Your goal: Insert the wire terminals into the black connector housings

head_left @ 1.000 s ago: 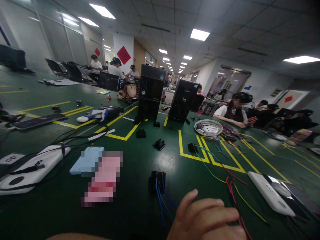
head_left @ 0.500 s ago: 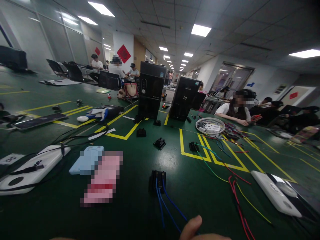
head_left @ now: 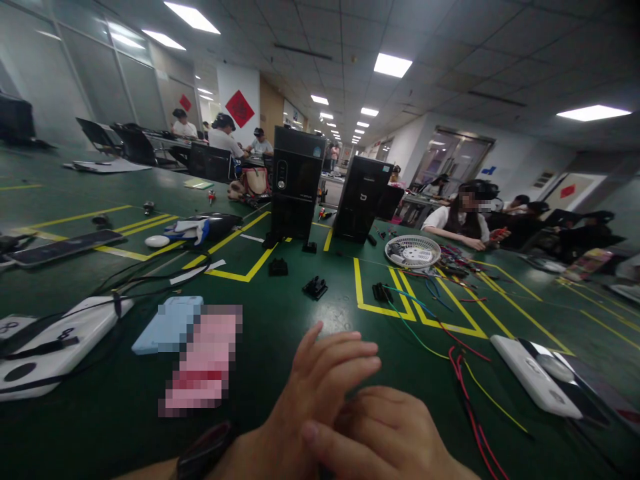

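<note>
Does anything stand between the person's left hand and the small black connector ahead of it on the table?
Nothing visible stands in the way: only bare green mat lies between the left hand and the small black connector.

1. White ceiling panels [head_left: 393, 65] above the black computer case [head_left: 295, 183] give bright overhead light.
2. A pale glare patch [head_left: 333, 313] shines on the green tabletop [head_left: 115, 420] in front of the case.
3. Shadows stay faint.
4. Lines bend toward the edges, and the corners darken.
5. A pink item [head_left: 200, 357] left of the case is pixelated.
</note>
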The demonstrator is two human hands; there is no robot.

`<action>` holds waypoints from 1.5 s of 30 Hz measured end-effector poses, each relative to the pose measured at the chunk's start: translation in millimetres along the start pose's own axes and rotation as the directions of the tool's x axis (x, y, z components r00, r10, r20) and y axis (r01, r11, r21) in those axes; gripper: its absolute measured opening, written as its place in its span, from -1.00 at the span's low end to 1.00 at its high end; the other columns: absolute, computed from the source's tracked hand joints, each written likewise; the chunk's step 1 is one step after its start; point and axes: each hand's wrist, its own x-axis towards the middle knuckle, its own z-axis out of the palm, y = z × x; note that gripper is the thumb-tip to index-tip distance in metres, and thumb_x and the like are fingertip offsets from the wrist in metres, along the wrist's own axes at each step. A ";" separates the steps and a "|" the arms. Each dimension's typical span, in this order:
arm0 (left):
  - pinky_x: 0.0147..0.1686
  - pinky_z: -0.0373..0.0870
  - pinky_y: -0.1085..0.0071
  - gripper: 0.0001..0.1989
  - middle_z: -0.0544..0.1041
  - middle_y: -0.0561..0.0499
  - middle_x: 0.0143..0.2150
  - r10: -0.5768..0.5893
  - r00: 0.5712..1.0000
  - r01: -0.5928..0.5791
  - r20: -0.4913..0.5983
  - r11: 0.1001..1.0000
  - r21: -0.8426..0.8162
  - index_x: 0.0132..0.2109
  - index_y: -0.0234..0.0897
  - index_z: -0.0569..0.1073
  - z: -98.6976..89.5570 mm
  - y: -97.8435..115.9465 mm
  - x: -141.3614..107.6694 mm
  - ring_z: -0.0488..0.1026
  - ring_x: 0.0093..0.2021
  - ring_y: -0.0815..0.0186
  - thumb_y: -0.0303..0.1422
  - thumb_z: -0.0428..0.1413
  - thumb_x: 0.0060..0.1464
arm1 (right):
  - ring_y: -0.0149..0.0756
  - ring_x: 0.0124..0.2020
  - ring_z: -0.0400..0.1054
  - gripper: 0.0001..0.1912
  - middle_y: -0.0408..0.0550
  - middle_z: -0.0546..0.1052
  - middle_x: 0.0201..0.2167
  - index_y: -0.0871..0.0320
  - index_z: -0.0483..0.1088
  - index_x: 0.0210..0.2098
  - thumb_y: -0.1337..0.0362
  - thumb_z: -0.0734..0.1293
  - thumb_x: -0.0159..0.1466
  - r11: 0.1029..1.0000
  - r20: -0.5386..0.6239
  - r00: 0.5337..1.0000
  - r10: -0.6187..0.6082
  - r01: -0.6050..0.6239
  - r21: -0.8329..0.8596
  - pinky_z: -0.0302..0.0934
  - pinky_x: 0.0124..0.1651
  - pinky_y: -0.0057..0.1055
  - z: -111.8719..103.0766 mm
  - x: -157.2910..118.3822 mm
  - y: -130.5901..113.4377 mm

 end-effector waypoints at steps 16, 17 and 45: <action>0.26 0.05 0.14 -0.54 0.32 -0.13 0.20 -0.748 0.661 0.728 0.070 0.614 -0.306 0.17 -0.25 0.27 11.5 -80.7 -43.3 0.20 0.24 0.18 -0.10 -0.22 0.32 | -0.08 -0.07 0.29 -0.71 0.08 0.41 -0.14 0.14 0.29 0.01 0.34 0.24 0.29 0.834 0.013 0.855 0.518 -0.501 -0.232 0.24 -0.02 -0.07 35.5 -68.8 60.1; 0.26 0.05 0.14 -0.53 0.32 -0.12 0.20 -0.746 0.663 0.725 0.060 0.620 -0.300 0.17 -0.24 0.28 11.5 -80.8 -43.8 0.20 0.24 0.18 -0.08 -0.22 0.31 | -0.11 -0.15 0.30 -0.80 0.06 0.42 -0.21 0.15 0.32 -0.08 0.36 0.23 0.29 0.832 0.007 0.853 0.522 -0.507 -0.225 0.26 -0.08 -0.09 36.6 -69.3 60.8; 0.28 0.01 0.09 -0.60 0.34 -0.09 0.20 -0.701 0.702 0.712 0.128 0.689 -0.133 0.16 -0.24 0.31 -0.4 -74.0 -35.8 0.19 0.24 0.17 -0.25 -0.14 0.26 | 0.00 0.37 -0.38 -0.40 -0.15 -0.20 0.39 -0.12 -0.19 0.35 -0.06 0.01 0.38 0.793 0.476 0.643 0.600 -0.557 -0.247 -0.26 0.29 0.24 46.1 -76.5 47.8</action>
